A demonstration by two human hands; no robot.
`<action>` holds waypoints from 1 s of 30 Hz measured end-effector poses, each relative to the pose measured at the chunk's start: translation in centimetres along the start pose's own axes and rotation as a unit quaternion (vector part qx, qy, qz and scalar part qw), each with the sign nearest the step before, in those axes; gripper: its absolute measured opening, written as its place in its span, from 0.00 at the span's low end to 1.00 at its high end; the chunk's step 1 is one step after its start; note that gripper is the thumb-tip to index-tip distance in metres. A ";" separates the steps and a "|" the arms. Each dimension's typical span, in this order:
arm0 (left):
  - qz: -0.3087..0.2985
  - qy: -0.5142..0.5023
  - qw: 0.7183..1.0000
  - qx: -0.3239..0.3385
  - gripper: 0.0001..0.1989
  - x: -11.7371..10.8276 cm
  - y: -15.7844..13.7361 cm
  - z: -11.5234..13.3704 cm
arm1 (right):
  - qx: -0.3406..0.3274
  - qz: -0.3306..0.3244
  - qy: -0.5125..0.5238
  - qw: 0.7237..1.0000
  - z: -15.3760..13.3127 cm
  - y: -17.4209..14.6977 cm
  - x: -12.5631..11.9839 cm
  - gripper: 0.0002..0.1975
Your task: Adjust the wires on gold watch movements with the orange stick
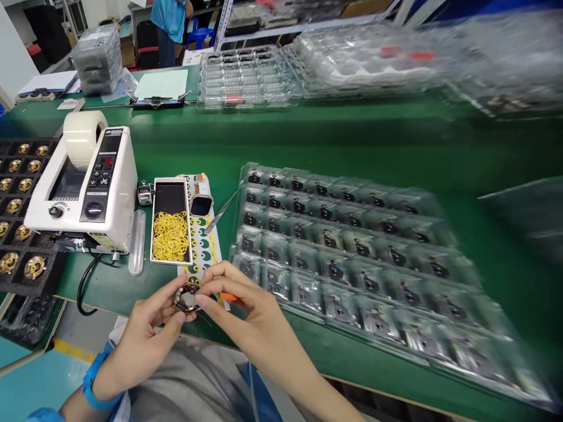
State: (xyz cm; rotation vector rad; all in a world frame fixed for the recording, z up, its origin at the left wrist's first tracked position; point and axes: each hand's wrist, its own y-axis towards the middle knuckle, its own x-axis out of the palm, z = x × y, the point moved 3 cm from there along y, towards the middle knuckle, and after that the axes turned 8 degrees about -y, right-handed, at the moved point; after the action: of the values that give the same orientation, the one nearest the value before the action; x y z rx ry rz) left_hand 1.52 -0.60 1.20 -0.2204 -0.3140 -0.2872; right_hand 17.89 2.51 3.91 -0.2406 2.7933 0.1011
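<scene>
My left hand (pixel 152 331) grips a small round metal part (pixel 181 306) with a gold-coloured rim between thumb and fingers, just off the table's front edge. My right hand (pixel 246 302) is closed, its thumb and forefinger pinching at the right side of the same part. Fine wire seems to trail below it. Under the right fingers an orange piece (pixel 229 297) sticks out; its kind is hidden. Beyond my hands lies a sticker sheet (pixel 211 249) in green and yellow. A white box (pixel 192 261) holds yellow rings (pixel 170 235). Tweezers (pixel 221 212) rest to its right.
A white tape dispenser (pixel 118 193) stands left, beside a black foam tray (pixel 48 285) of gold-coloured round parts. A large clear blister tray (pixel 352 281) of black parts covers the right. A smartwatch (pixel 201 204) lies by the box. Stacked trays (pixel 246 79) and a person (pixel 168 26) are behind.
</scene>
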 end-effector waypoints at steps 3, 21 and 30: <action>0.003 0.014 1.000 -0.004 0.23 0.0 -0.1 0.0 | -0.005 0.001 -0.012 1.000 -0.1 0.0 0.0 0.10; 0.077 -0.064 0.995 0.010 0.16 1.3 0.7 0.1 | -0.129 0.080 -0.119 0.981 -0.2 -0.6 0.7 0.08; 0.117 -0.103 0.987 0.033 0.11 1.8 1.4 0.6 | -0.167 0.086 -0.157 0.970 -0.3 -0.8 0.7 0.06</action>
State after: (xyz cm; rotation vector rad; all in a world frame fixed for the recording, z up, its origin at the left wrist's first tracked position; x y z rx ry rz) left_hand 3.42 0.39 2.14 -0.2191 -0.4981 -0.0207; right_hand 17.27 1.62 3.91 -0.0532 2.4614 0.5996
